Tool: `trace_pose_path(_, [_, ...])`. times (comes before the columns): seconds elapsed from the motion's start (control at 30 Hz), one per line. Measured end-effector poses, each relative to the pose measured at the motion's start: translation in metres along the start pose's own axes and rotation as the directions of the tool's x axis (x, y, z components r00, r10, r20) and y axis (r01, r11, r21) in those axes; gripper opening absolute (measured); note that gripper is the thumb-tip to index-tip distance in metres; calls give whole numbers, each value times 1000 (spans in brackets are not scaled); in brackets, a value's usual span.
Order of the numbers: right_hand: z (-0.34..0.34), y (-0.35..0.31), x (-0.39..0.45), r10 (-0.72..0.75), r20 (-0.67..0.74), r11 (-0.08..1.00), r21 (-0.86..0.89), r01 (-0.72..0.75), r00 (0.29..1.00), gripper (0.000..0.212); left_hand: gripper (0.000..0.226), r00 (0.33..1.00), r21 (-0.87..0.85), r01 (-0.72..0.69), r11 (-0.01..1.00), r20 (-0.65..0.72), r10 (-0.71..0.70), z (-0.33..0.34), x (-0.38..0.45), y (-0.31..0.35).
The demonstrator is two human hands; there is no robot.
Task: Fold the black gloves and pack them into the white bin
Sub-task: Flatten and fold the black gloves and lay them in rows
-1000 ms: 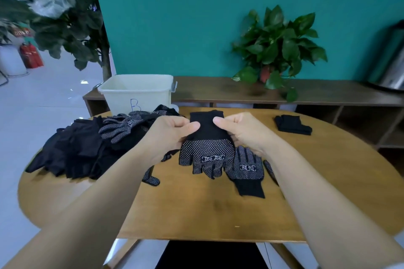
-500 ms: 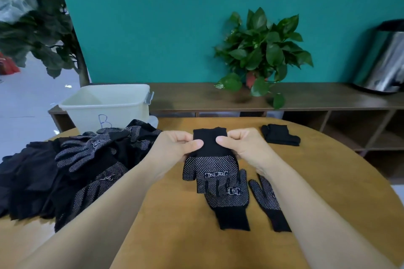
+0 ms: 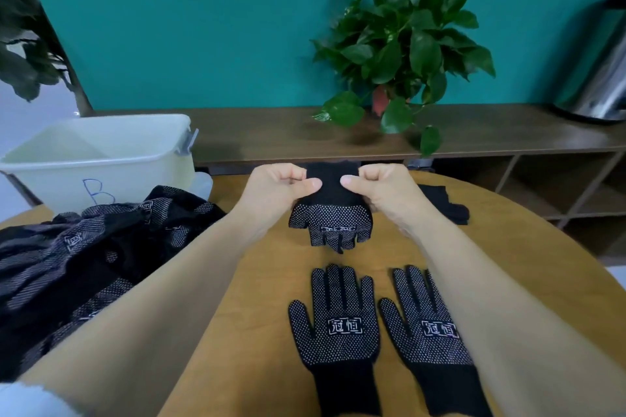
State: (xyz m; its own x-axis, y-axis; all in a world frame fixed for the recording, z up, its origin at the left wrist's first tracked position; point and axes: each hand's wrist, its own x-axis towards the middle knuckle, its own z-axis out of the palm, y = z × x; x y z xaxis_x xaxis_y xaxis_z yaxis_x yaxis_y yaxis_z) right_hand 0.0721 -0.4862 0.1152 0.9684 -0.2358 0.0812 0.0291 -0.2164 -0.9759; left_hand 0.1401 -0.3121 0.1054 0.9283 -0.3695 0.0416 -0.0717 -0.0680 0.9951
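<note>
- Black knit glove with white grip dots [image 3: 331, 213], held above the round wooden counter [image 3: 257, 332]: left hand [image 3: 276, 191] and right hand [image 3: 376, 189] each pinch its plain cuff end between thumb and curled fingers; the dotted palm hangs toward the viewer, glove fingers dangling.
- Risk, slip: only the cuff corners are gripped, so the limp knit may sag or twist, and the fold would likely come out crooked.
- Two flat black dotted gloves, one [image 3: 337, 325] beside the other [image 3: 430, 332], lie palm up directly under the forearms; a lowered wrist could drag them out of line.
- Heap of unfolded black gloves [image 3: 101, 247] at left, partly in front of the white plastic bin marked "B" [image 3: 101, 159]; a reach to the bin may snag the heap or knock pieces off the counter edge.
- Small folded black bundle [image 3: 443, 203] sits behind the right wrist, unpacked; easily overlooked.
- Bin interior: no gloves visible inside.
</note>
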Motion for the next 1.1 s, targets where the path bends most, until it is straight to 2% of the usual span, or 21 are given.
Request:
trace_pose_path(0.23, [3,43,-15,115,52,993,5,-115,992,27,11,995,111,77,991,57,-84,7,-14,-35])
trace_pose_path(0.37, [2,51,-24,135,41,991,0,-135,990,36,12,995,142,60,988,64,-70,10,-24,-37])
trace_pose_path(0.47, [-1,48,-32,112,52,993,-28,-111,992,34,9,997,184,3,983,69,-16,12,-36,-32])
trace_pose_path(0.6, [-2,50,-69,86,68,983,-166,-73,994,41,17,992,300,-110,948,90,86,9,-67,-40])
trace_pose_path(0.73, [9,88,-124,29,76,926,-378,2,997,11,24,978,294,-151,944,182,100,7,-115,-82])
trace_pose_path(0.77, [13,98,-138,4,78,888,-458,32,997,15,19,975,319,-162,934,195,102,8,-127,-95])
trace_pose_path(0.8, [18,105,-150,-30,71,839,-541,64,997,21,12,969,383,-216,898,197,149,8,-137,-109])
trace_pose_path(0.87, [24,116,-167,-109,57,769,-628,121,992,26,4,932,555,-363,748,204,301,7,-150,-129])
trace_pose_path(0.93, [29,128,-174,-203,74,679,-708,195,976,33,12,887,627,-455,632,256,384,7,-156,-136])
trace_pose_path(1.03, [32,139,-175,-254,115,554,-797,242,960,54,27,855,658,-511,553,322,407,6,-160,-141])
trace_pose_path(1.1, [33,139,-175,-264,114,555,-794,248,958,59,29,862,666,-500,553,318,396,5,-161,-145])
